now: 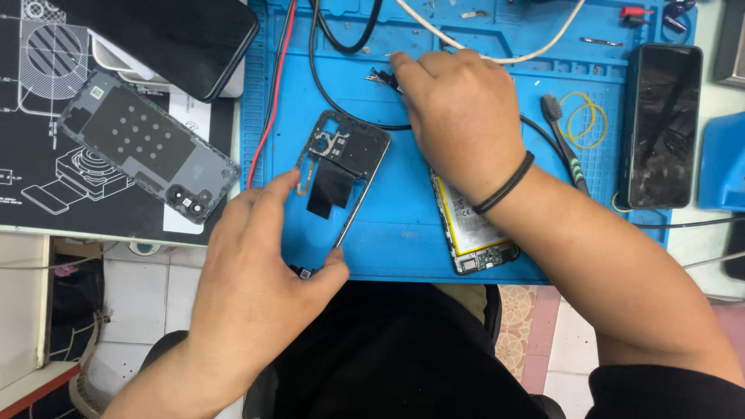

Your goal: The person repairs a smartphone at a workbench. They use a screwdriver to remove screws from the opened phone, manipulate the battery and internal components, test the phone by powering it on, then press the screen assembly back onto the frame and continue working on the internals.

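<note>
Your left hand (260,271) pinches the bare phone frame (341,174) by its lower edge, steadying it flat on the blue mat (403,233), while your right hand (462,112) curls loosely over the opened phone (473,233), fingertips touching a small dark part (382,77) beside it.

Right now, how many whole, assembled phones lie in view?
2: one dark phone lies screen-up at the blue mat's right edge, another black phone top left beside it. Others may lie outside the picture.
</note>
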